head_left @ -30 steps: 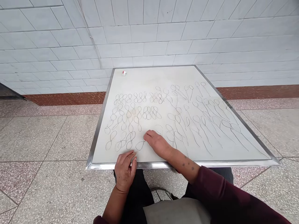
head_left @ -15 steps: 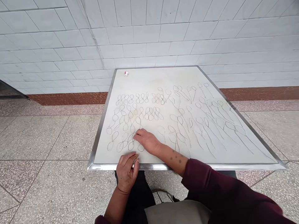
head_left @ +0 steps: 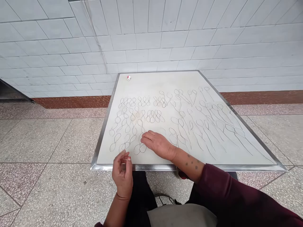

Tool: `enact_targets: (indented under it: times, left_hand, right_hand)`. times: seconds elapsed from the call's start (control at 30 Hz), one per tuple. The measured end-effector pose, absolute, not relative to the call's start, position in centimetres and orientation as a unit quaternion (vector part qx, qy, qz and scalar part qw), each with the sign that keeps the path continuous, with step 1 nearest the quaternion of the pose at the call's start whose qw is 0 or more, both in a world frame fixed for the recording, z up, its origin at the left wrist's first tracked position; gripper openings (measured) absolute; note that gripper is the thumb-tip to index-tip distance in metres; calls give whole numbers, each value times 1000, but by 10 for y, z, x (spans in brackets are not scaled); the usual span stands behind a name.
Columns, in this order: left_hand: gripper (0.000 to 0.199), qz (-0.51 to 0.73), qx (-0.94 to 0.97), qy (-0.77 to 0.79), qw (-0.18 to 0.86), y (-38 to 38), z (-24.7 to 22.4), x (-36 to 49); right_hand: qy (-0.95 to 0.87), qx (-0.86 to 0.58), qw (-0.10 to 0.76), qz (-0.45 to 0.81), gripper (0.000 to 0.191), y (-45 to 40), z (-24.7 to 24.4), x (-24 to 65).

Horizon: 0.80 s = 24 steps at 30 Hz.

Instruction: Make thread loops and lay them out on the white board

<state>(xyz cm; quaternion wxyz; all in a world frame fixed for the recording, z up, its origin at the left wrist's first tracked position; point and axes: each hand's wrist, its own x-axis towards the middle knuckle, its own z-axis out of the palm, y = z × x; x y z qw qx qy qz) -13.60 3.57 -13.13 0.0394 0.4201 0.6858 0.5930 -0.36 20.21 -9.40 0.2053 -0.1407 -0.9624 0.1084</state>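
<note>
Thin dark wires, bent into loops and figure-eights, lie on a pale tabletop (head_left: 163, 78). My right hand (head_left: 158, 144) reaches in from the right, fingers held together and pointing left. Its fingertips rest on a figure-eight wire (head_left: 143, 151) near the front edge and cover part of it; the thumb is hidden underneath. By the front edge, my left hand (head_left: 123, 170) is raised with fingers curved and thumb apart. Nothing shows between them. Just beyond those fingers lie more looped wires (head_left: 115, 142).
Several long-tailed wire loops (head_left: 208, 138) spread over the right side. A small red and white object (head_left: 129, 78) sits at the far left corner. Metal trim (head_left: 201, 167) edges the table, which stands against a tiled wall (head_left: 151, 41).
My right hand has shifted slightly right, its fingers still together. My left hand has moved left and lifted, its thumb and fingers parting. The view has shifted a little.
</note>
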Motion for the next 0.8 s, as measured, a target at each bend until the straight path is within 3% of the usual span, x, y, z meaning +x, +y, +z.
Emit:
enact_targets:
  times: [0.2,0.37,0.47,0.53,0.67,0.8]
  left_hand:
    - [38,652,288,649,267,46,-91,-119]
    - [36,704,181,584,362,41,-69,-98]
    - [35,702,175,567,393,37,-57,-84]
    - [32,695,188,563,406,34,-51,-76]
    - [28,667,243,567,418,30,-47,-63]
    - [27,641,288,568,429,27,-47,-53]
  right_hand:
    - [-959,-115,234,107,30,179,-67,10]
    - [-928,-147,301,165,25,159,-54,33]
    - [-849,-221,397,269,14,143,-56,49]
    - [-770,-271,446,368,17,133,-58,58]
    - [-639,-271,406,595,28,121,-57,78]
    - [-573,-261,375,681,24,118,-51,96]
